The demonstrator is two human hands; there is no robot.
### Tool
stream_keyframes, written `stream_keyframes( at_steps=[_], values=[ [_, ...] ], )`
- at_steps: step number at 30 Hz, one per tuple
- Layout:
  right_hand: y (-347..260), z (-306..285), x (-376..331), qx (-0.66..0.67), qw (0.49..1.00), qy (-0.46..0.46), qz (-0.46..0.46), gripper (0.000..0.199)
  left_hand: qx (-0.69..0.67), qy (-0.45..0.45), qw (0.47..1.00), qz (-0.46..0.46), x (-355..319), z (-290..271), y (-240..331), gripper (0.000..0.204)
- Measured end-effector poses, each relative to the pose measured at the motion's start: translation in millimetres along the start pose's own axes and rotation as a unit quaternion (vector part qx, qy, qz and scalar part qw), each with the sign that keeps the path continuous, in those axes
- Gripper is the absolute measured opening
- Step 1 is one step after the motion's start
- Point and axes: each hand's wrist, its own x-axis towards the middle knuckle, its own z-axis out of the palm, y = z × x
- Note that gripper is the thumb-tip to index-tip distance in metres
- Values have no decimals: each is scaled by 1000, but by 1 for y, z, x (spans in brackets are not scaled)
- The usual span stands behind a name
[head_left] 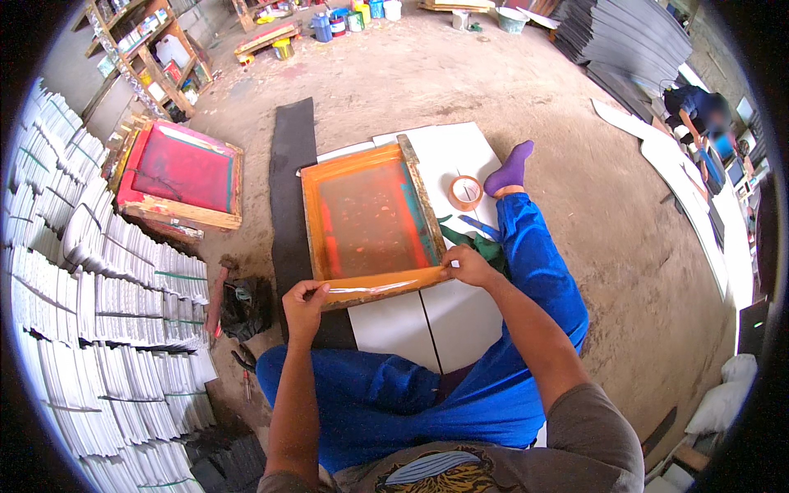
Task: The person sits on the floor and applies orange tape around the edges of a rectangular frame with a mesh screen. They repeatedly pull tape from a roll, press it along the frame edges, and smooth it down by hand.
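A wooden screen-printing frame (310, 222) lies before me, its mesh edged in orange-brown, with red and green patches. Along its near side runs a shiny strip of brown tape (370, 287). My left hand (304, 306) pinches the strip's left end at the near left corner. At the near right corner, my right hand (468, 266) pinches the other end, fingertips closed. Beyond the frame's right side a roll of brown tape (453, 192) lies flat on white sheets (436, 148). Between roll and right hand are a blue-handled tool (478, 227) and a dark green cloth (485, 246).
Bundled white sheets (123, 304) are stacked at left, below a second frame with red mesh (185, 168). A black mat (292, 164) lies under the left side. Paint containers (353, 20) stand far off. A person (694, 111) works at far right.
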Motion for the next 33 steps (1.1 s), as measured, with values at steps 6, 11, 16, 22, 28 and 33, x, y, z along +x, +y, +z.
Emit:
stream_keyframes(
  at_steps=[6, 11, 16, 22, 28, 33],
  values=[
    [-11, -18, -1, 222, 968, 12, 114, 23, -41, 4, 999, -30, 10, -3, -26, 16],
    [-37, -20, -3, 148, 968, -3, 201, 35, 2, -3, 999, -51, 14, 0, -53, 19],
    [-5, -1, 1, 130, 967, 29, 215, 33, -68, -6, 991, -117, 18, 6, -88, 19],
    [18, 26, -8, 126, 975, 106, 150, 16, -100, 6, 983, -155, 14, 21, -104, 21],
    [-16, 27, -13, 252, 938, 90, 221, 15, -67, 23, 984, -165, 10, 20, -116, 20],
    [-5, 33, -38, 199, 948, 106, 226, 16, -38, -43, 979, -196, -4, 18, -119, 19]
  ],
)
